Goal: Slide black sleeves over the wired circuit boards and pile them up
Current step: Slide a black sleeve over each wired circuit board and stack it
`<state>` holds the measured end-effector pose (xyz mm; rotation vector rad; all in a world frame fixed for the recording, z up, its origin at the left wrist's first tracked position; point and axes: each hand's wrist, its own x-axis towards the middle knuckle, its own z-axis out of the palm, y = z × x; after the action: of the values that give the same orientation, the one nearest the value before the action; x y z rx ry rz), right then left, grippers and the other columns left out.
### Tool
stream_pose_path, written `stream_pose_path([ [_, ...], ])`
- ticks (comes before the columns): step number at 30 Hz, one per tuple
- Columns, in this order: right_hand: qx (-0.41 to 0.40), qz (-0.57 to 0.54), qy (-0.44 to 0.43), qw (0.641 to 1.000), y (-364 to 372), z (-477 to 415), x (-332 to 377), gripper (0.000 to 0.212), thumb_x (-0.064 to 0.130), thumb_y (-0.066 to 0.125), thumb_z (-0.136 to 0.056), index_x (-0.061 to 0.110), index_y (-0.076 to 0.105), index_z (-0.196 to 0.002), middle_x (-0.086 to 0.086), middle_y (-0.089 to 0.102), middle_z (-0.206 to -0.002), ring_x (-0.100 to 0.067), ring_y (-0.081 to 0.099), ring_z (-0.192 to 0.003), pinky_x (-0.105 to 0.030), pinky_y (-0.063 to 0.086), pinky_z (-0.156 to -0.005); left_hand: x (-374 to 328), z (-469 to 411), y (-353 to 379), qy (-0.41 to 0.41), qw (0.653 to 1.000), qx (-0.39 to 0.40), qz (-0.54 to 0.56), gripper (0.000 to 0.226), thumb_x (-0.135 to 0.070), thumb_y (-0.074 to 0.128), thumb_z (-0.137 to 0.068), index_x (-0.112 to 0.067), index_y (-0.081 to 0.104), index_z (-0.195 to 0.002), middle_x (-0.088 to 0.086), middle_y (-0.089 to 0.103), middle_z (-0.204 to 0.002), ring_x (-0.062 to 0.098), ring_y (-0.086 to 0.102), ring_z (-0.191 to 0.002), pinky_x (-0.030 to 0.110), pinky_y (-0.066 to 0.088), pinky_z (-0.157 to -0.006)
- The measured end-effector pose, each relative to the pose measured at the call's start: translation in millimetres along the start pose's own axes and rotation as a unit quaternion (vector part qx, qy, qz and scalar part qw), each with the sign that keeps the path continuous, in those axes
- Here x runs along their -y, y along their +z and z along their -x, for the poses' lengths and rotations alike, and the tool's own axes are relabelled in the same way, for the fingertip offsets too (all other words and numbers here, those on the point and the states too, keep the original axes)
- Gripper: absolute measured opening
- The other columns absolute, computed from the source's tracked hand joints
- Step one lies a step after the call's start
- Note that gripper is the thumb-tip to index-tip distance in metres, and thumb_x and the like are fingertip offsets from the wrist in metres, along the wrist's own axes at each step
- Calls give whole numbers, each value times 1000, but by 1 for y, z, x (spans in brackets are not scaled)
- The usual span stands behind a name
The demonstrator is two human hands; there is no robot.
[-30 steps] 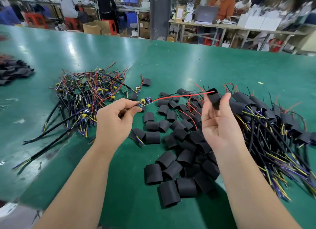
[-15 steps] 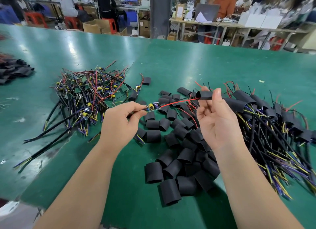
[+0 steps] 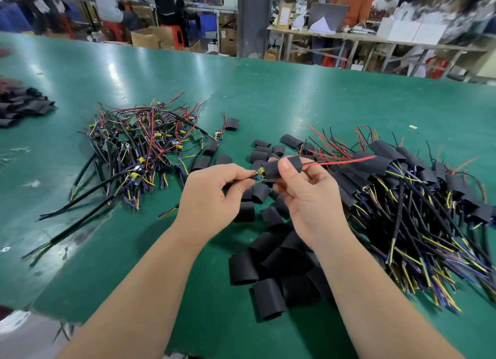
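"Black sleeve (image 3: 276, 168), where was it?"

"Pinched in the right hand (image 3: 308, 200), above the green surface (image 3: 295, 95), with the red wire (image 3: 341, 160) running out of its far end. Half a second earlier it sat near the wire's tip; it had since slid along to the circuit board (image 3: 261, 173)."

"And the left hand (image 3: 212, 195)?"

"It pinched the board's other end. Both hands were closer together than before."
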<state>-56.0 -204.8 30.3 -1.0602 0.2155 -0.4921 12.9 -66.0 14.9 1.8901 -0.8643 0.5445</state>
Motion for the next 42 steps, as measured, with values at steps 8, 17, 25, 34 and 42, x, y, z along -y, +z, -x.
stream_pose_path([
  [8, 31, 145, -72, 986, 1, 2, -8, 24, 7, 78, -74, 13, 66, -94, 0, 75, -83, -11, 67, -72, -20, 52, -70, 1, 1, -1, -29, 1000, -5, -11, 10, -12, 71, -81, -16, 75, -90, -7, 71, -71, 15, 65, -63, 32, 50, -61],
  [17, 17, 161, -14, 987, 4, 3, -11, 40, -3, 69, -81, 21, 62, -112, -8, 69, -88, -17, 62, -80, -37, 54, -81, 2, 2, -1, -96, 990, 72, 68, 52, -10, 75, -77, -44, 42, -98, -23, 70, -80, -2, 66, -70, 9, 46, -68],
  [25, -105, -98, -41, 989, -10, -17, 57, 24, -5, 60, -87, 13, 52, -74, -3, 61, -62, -9, 55, -51, -18, 46, -53, 30, -7, -18, -180, 981, -42, -53, 28, -42, 46, -91, -21, 64, -94, 2, 68, -88, 24, 61, -85, 42, 49, -81],
  [34, -249, 655, -267, 662, -66, -39, 124, 18, 14, 57, -81, 2, 66, -90, -28, 61, -83, -31, 57, -86, -39, 42, -72, 62, -6, -25, -333, 868, 27, -368, 35, -40, 59, -86, -31, 61, -120, 7, 61, -120, 35, 44, -117, 45, 32, -96],
  [42, -236, 673, -188, 675, -78, -36, 73, 24, 10, 57, -85, 6, 69, -105, -19, 58, -117, -33, 49, -116, -44, 37, -95, 65, -6, -26, -301, 885, -22, -356, 31, -48, 55, -87, -27, 67, -107, 1, 67, -105, 29, 56, -103, 42, 36, -91],
])
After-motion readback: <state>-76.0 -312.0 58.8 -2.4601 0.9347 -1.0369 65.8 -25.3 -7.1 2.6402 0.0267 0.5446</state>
